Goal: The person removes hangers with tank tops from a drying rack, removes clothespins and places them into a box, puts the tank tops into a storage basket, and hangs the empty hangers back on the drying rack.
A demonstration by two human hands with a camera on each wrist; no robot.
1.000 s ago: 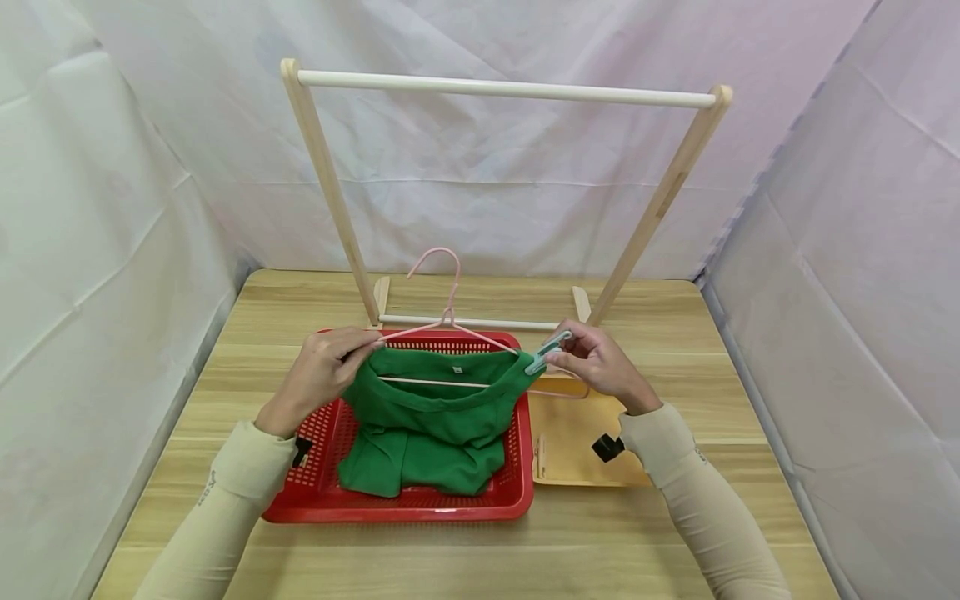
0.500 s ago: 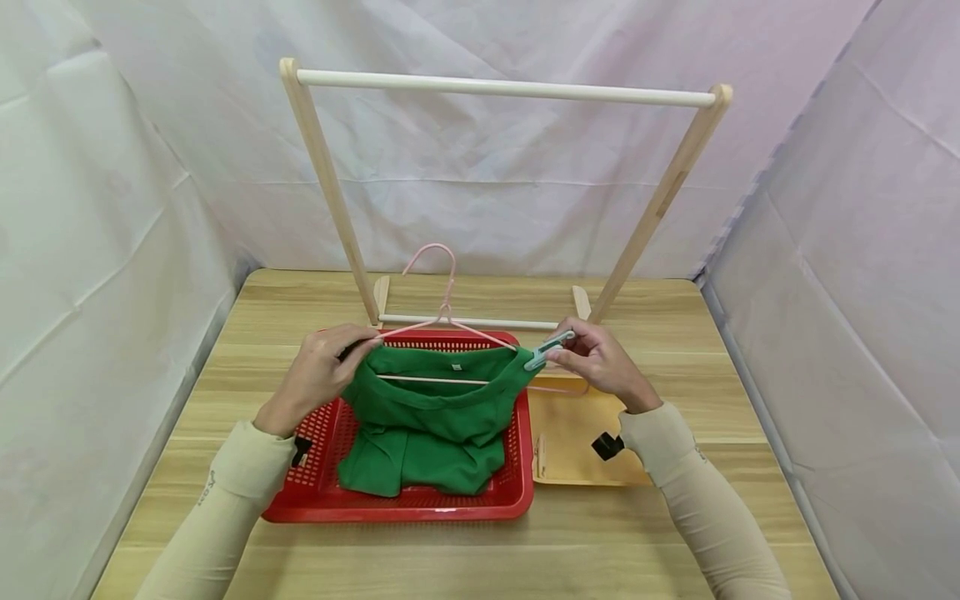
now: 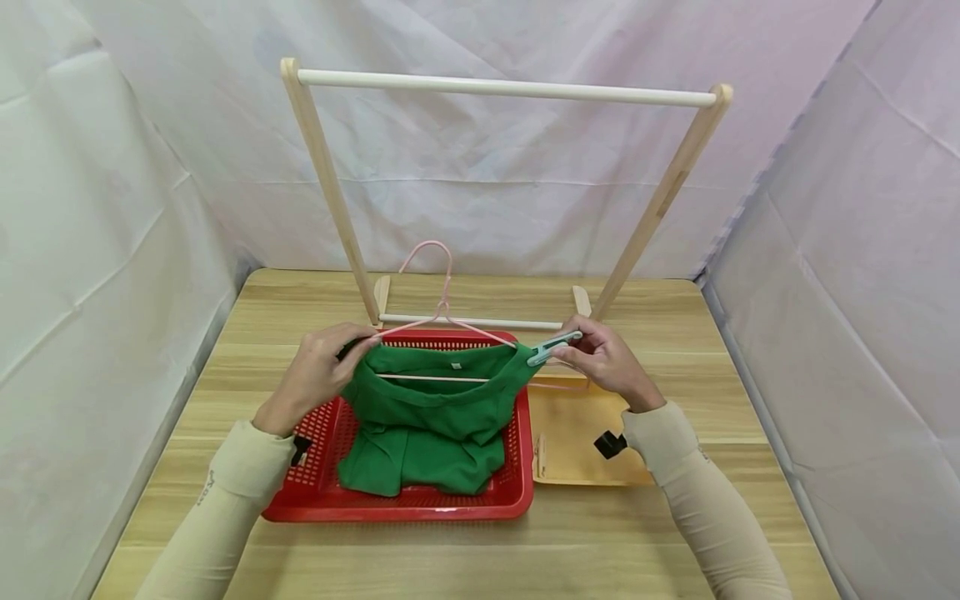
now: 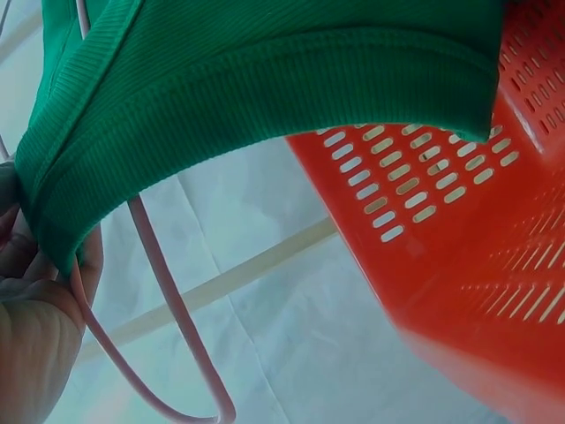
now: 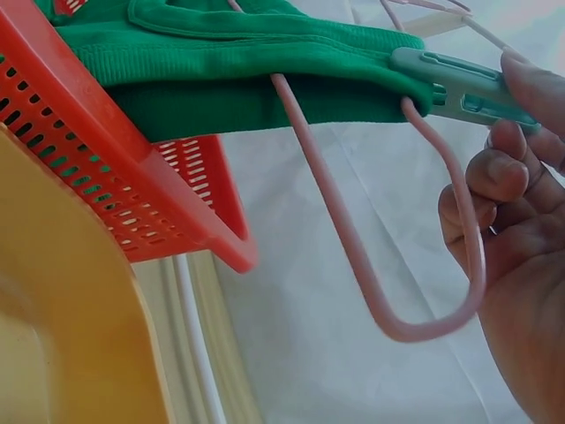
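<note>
A green tank top (image 3: 431, 412) with ribbed edges is spread on a pink clothes hanger (image 3: 446, 292), whose hook points up and away. My left hand (image 3: 318, 367) pinches the top's left shoulder together with the hanger's arm; in the left wrist view the hanger's pink loop (image 4: 168, 283) sticks out below the ribbed fabric. At the other shoulder my right hand (image 3: 609, 362) pinches the handle end of a pale green clothespin (image 5: 463, 84). The clothespin's tip sits over the shoulder strap, where the hanger passes through. The garment's lower part lies folded in the red basket.
The red perforated basket (image 3: 397, 514) stands under the garment. Right of it sits a yellow tray (image 3: 585, 433) with a clothespin (image 3: 541, 457) at its left edge. Behind rises a wooden rack with a white top bar (image 3: 506, 87). White cloth walls surround the table (image 3: 420, 558).
My right hand and the clothespin have shifted slightly to the right. The hanger's hook has tipped a little left and upward. My left hand has barely moved.
</note>
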